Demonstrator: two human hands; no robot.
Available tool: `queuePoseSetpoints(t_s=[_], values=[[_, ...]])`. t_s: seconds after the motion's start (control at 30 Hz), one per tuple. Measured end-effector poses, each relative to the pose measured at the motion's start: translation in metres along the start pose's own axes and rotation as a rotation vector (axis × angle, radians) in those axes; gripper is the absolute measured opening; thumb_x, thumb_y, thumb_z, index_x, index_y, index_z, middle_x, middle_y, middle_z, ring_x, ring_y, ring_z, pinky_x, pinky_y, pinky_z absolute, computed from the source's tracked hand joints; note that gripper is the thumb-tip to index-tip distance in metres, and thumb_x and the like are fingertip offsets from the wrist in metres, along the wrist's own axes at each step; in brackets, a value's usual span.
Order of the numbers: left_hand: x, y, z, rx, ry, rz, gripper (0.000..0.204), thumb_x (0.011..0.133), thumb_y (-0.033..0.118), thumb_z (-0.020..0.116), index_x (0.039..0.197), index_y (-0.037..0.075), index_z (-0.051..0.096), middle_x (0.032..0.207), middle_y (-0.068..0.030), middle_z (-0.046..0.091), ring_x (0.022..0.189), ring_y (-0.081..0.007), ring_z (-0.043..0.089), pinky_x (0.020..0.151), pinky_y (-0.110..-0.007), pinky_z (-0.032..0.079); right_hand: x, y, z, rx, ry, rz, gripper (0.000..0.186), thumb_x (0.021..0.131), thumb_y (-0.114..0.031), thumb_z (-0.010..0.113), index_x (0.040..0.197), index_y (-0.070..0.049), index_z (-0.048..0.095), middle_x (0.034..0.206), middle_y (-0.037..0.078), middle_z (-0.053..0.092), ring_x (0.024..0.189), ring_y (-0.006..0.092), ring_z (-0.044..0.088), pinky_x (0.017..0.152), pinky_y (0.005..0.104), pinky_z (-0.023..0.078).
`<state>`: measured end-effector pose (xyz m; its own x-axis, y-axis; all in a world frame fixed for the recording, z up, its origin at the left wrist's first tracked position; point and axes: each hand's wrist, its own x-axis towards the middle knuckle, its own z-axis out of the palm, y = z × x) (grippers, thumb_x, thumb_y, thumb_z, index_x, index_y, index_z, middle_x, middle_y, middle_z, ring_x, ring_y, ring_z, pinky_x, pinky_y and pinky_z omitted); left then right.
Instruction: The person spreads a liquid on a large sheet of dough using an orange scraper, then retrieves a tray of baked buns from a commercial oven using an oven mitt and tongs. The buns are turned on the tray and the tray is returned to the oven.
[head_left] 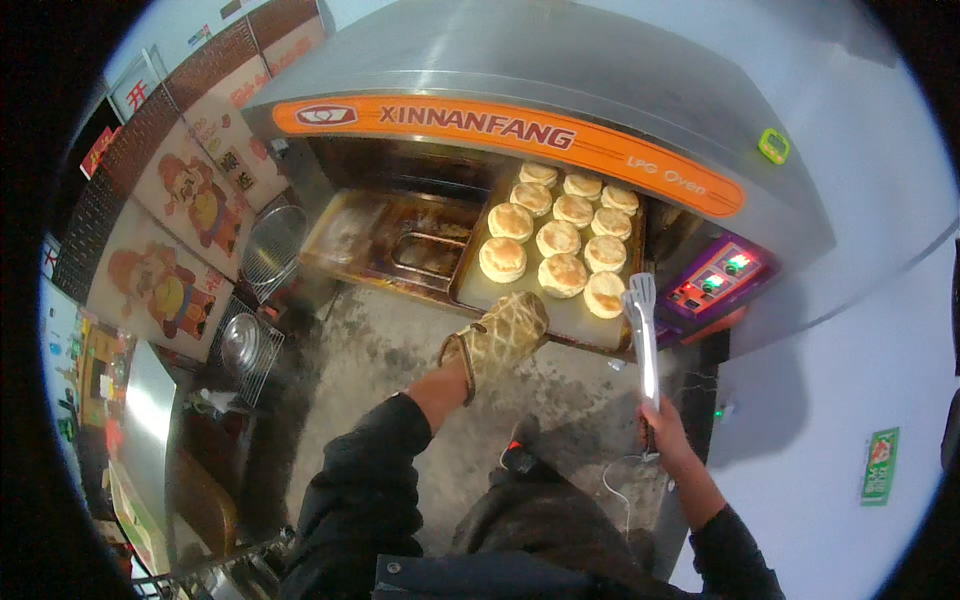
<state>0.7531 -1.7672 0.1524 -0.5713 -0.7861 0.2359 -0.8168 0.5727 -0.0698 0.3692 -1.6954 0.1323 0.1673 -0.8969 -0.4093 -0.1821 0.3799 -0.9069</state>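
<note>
My left hand [497,345] wears a quilted tan oven mitt, which overlaps the front edge of a baking tray [478,292]. The mitt hides my fingers, so I cannot tell whether they grip the rim. Several round, golden-topped pastries [558,238] sit in rows on the tray, at the mouth of a steel oven [520,60]. In my right hand [664,432], metal tongs [648,350] are held by the handle end. Their slotted head points up beside the tray's right front corner, apart from the nearest pastry.
Left of the tray lies a browned metal oven deck [350,235] with a looped handle. A lit control panel [715,278] is at the right. Wire racks, a round metal lid [243,342] and a steel-topped counter [150,400] stand left. A white cable [622,495] hangs near my right leg.
</note>
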Motion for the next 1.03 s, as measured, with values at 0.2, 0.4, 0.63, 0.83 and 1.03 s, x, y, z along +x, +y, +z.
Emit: queuePoseSetpoints(t_s=[0.2, 0.4, 0.63, 0.83, 1.03], values=[[0.001, 0.029, 0.003, 0.025, 0.074, -0.045, 0.015, 0.084, 0.013, 0.070, 0.097, 0.005, 0.074, 0.098, -0.0127, 0.071, 0.096, -0.0308, 0.069, 0.084, -0.042, 0.058, 0.058, -0.038, -0.039, -0.017, 0.002, -0.001, 0.038, 0.106, -0.047, 0.066, 0.102, -0.009, 0.061, 0.081, 0.002, 0.061, 0.056, 0.0146, 0.056, 0.052, 0.0328, 0.048], [-0.009, 0.034, 0.028, 0.002, 0.103, -0.111, 0.016, 0.092, 0.012, 0.069, 0.104, 0.002, 0.071, 0.108, -0.0139, 0.069, 0.101, -0.0293, 0.068, 0.091, -0.039, 0.057, 0.109, -0.071, -0.044, 0.049, -0.042, -0.044, 0.039, 0.105, -0.048, 0.067, 0.109, -0.009, 0.060, 0.082, 0.001, 0.060, 0.060, 0.0134, 0.056, 0.053, 0.0313, 0.047], [-0.006, 0.050, 0.020, -0.312, 0.139, -0.338, 0.021, 0.095, 0.013, 0.065, 0.113, 0.002, 0.071, 0.118, -0.0167, 0.069, 0.114, -0.0366, 0.066, 0.100, -0.046, 0.055, 0.188, -0.121, -0.050, -0.155, 0.021, -0.131, 0.036, 0.104, -0.043, 0.070, 0.112, -0.009, 0.058, 0.083, 0.000, 0.059, 0.062, 0.0111, 0.054, 0.052, 0.0284, 0.046], [-0.025, 0.062, 0.028, -0.350, 0.464, -0.420, 0.048, 0.093, 0.016, 0.077, 0.135, -0.001, 0.062, 0.129, -0.0214, 0.068, 0.121, -0.0394, 0.064, 0.105, -0.046, 0.054, 0.288, -0.163, -0.039, -0.270, 0.065, -0.184, 0.047, 0.104, -0.045, 0.071, 0.115, -0.001, 0.059, 0.082, 0.003, 0.058, 0.064, 0.0137, 0.054, 0.054, 0.0324, 0.047], [-0.039, 0.139, 0.003, -1.030, 0.714, -1.167, 0.075, 0.096, 0.039, 0.080, 0.150, -0.005, 0.052, 0.156, -0.0203, 0.055, 0.144, -0.0477, 0.051, 0.123, -0.054, 0.041, 0.359, -0.175, -0.041, -0.380, -0.001, 0.035, 0.064, 0.105, -0.053, 0.064, 0.123, 0.008, 0.060, 0.089, 0.012, 0.064, 0.067, 0.0216, 0.061, 0.061, 0.0398, 0.053]])
